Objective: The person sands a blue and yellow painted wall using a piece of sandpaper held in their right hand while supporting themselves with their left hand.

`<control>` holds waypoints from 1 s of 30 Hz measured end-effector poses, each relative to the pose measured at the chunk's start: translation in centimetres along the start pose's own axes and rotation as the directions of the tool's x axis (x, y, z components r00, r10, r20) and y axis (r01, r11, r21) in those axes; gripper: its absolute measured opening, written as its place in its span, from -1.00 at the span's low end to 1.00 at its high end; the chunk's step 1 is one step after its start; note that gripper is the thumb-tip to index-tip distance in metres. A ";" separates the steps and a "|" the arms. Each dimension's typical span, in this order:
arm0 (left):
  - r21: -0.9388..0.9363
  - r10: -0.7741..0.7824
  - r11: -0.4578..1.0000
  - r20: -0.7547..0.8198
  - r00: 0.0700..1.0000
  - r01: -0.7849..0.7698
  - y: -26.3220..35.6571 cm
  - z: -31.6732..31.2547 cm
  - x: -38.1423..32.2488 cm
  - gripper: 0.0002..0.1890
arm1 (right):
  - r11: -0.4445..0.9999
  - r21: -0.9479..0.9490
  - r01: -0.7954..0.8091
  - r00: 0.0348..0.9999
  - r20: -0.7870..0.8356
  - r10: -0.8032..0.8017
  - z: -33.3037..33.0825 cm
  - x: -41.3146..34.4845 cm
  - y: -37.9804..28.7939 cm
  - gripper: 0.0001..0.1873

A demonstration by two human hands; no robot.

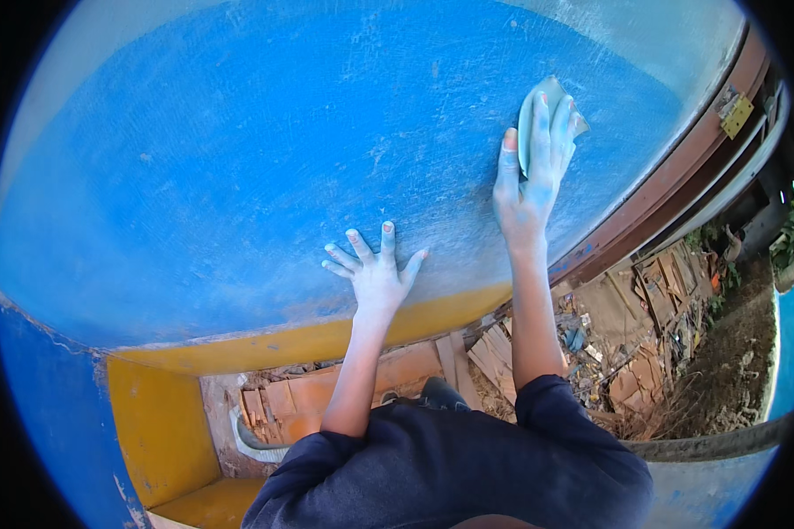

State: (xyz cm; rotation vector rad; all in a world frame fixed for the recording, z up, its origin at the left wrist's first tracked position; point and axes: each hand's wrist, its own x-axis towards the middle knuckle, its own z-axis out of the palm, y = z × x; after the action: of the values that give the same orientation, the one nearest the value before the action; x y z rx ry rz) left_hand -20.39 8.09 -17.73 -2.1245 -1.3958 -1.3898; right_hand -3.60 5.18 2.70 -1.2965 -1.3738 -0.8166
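A blue painted wall (271, 145) fills the view before me, scuffed and streaked with pale dust. My right hand (536, 165) presses a folded pale sheet (530, 125), which looks like sandpaper, against the wall near its right side. The fingers lie over the sheet and the thumb is spread to the left. Lower and further left, my left hand (376, 271) rests on the wall with its fingers spread and nothing in it. Whitish-blue dust coats both hands.
A yellow band (264, 347) runs along the wall's foot. At right stands a brown frame (661, 178) with a brass-coloured hinge (737, 118). Wooden boards (397, 370) lie below, and debris (589, 350) covers the ground at right. A dark blue wall (46, 397) adjoins at left.
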 end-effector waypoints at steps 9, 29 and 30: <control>0.096 0.046 0.994 0.155 0.987 -0.061 -2.4 -0.4 -2.6 -0.01 | 0.996 -0.088 -0.005 0.972 0.232 0.025 0.0 -7.8 -0.6 -0.30; -0.092 0.057 0.995 0.213 0.975 -0.038 2.6 -5.6 4.3 -0.15 | 0.715 0.403 -0.571 0.772 -0.031 0.635 0.4 -10.5 4.6 -0.33; -0.060 0.054 0.997 0.211 0.976 -0.042 2.9 -4.9 4.0 -0.13 | 0.726 0.435 -0.533 0.805 -0.006 0.594 1.6 -11.5 3.2 -0.33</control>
State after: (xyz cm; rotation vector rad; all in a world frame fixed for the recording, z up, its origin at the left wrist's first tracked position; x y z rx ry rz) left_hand -20.54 5.82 -11.12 -2.3864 -1.3832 -1.2258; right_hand -2.13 4.20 -9.18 -1.1871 -0.8784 -0.1685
